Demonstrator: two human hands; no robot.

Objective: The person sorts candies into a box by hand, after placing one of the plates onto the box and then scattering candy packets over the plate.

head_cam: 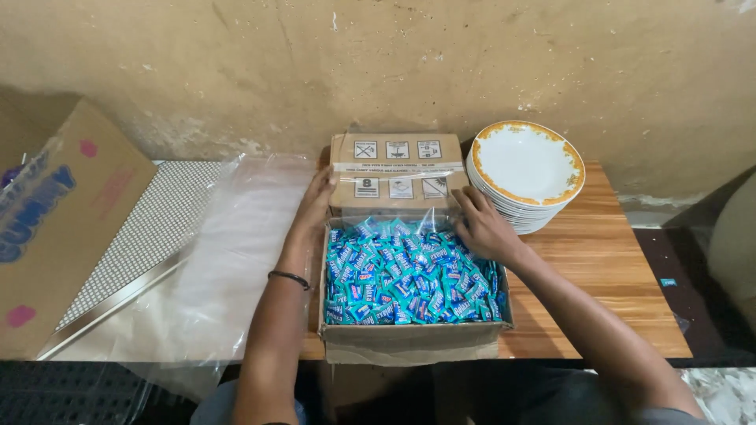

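Both hands are at the far end of the box [409, 340]. The right hand [482, 227] has its fingers spread flat on the clear liner by the far right corner; the left hand [316, 198] lies open against the far left flap. The box sits mid-table, packed with blue sweets [409, 275]. Plates [526, 171] are stacked just right; a plastic sheet [228, 260] lies left.

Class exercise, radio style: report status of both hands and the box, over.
Left hand and right hand open, on far edge of sweets box. Blue wrapped sweets fill it. Plate stack close right, clear plastic sheet left.
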